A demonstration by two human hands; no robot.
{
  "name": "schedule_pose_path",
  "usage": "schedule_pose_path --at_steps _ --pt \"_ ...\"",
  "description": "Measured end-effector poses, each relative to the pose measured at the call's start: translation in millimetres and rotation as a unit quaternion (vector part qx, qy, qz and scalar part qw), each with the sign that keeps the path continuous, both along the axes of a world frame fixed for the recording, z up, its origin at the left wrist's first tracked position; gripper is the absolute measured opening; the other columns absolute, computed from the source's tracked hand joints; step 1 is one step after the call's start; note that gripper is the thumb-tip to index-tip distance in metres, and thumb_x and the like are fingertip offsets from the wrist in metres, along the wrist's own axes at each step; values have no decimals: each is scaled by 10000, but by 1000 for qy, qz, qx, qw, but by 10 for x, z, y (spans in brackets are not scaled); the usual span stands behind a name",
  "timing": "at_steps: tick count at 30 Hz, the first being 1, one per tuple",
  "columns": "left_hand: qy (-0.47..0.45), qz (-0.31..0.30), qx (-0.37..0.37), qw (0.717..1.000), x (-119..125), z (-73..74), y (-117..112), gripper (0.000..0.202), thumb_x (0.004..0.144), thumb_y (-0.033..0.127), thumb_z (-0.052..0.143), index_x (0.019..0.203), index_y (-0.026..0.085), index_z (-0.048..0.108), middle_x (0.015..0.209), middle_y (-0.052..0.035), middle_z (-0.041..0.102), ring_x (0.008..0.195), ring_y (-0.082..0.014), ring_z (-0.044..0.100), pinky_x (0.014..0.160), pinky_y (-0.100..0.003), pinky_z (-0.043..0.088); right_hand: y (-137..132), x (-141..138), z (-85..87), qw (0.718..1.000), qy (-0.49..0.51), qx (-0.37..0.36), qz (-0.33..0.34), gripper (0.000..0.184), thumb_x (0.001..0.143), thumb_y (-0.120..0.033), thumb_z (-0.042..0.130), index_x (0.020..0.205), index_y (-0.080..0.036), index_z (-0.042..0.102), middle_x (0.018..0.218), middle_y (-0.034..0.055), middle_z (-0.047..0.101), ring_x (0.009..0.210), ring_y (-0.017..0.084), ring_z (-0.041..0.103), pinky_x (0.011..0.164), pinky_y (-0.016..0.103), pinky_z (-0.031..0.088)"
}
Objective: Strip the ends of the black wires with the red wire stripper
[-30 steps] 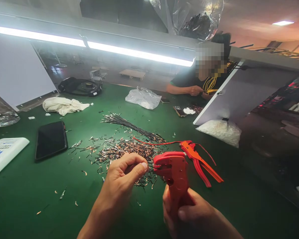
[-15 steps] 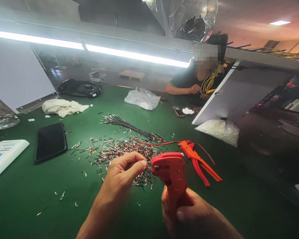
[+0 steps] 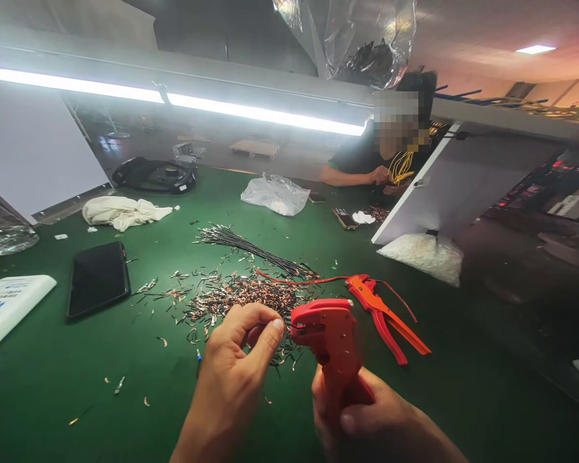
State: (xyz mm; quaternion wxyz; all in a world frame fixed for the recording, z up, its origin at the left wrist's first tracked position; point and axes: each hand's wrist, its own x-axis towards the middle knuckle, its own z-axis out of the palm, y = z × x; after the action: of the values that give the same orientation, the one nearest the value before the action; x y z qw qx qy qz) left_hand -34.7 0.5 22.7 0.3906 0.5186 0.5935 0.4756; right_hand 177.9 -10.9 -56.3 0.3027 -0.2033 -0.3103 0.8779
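Thumb and fingertips of my left hand [image 3: 241, 354] are pinched on a thin black wire [image 3: 288, 326], whose end reaches the jaws of a red wire stripper [image 3: 330, 334]. My right hand [image 3: 379, 408] is wrapped around the stripper's handles, holding it upright. A small blue-tipped end [image 3: 199, 355] shows beside my left wrist; whether it belongs to the same wire I cannot tell. Beneath and beyond my left hand lies a heap of black and copper wire offcuts [image 3: 241, 292]. Just behind the heap is a bundle of black wires [image 3: 258, 249].
A second red stripper [image 3: 386, 318] with a red cord lies to the right. On the left are a phone [image 3: 99, 280], a white box [image 3: 14, 308] and a cloth [image 3: 123, 211]. A plastic bag [image 3: 276, 194] sits farther back. Across the table, another person [image 3: 357, 168] handles yellow wires.
My left hand has turned slightly and its wrist has shifted right, still pinching the wire at the jaws. The blue-tipped end now shows beside it. The stripper has barely moved.
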Motion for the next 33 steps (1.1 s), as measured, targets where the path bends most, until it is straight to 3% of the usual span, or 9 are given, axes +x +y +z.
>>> schedule_pose_path --at_steps 4,9,13,21,26,30,33 --pt "10 -23 -38 999 15 51 -19 286 782 476 575 690 221 668 692 -11 587 644 -173 498 607 -304 357 20 8 -23 1000 2 10 3 318 706 -200 828 952 -100 653 750 60 684 636 127 626 593 213 459" --pt "-8 -60 -38 997 -53 5 0 283 797 455 557 656 226 645 674 13 569 686 -169 490 655 -304 332 17 7 -46 999 33 12 22 317 724 -219 819 971 -130 642 763 48 679 643 136 624 587 223 476" --pt "-20 -93 -61 994 -90 -3 72 263 743 443 566 618 220 626 654 20 537 664 -165 465 642 -306 314 -1 -6 -4 1000 2 -4 21 318 698 -216 837 939 -127 648 734 34 671 623 123 607 570 204 460" --pt "0 -112 -109 988 -63 203 134 259 649 462 525 563 223 574 623 5 506 672 -188 443 647 -323 314 -10 -34 -2 1000 8 6 7 338 693 -209 828 949 -145 616 732 19 662 598 109 599 542 196 449" --pt "24 -102 -97 990 -57 215 134 248 643 453 486 544 232 541 592 11 484 654 -187 424 654 -327 298 42 -47 -25 999 10 23 38 359 664 -257 848 882 -176 575 691 -25 604 538 84 516 505 195 400" --pt "39 -117 -110 986 -54 223 131 272 646 479 474 548 233 536 600 4 497 665 -194 437 668 -336 305 85 -12 58 995 -67 43 55 437 611 -344 897 864 -178 581 658 -29 592 536 103 505 511 229 383" --pt "45 -125 -116 984 -54 251 137 292 640 500 482 537 234 544 605 -3 505 669 -197 437 663 -336 306 75 43 142 989 -135 39 49 393 628 -351 897 825 -180 602 637 -21 580 542 115 476 522 254 365"
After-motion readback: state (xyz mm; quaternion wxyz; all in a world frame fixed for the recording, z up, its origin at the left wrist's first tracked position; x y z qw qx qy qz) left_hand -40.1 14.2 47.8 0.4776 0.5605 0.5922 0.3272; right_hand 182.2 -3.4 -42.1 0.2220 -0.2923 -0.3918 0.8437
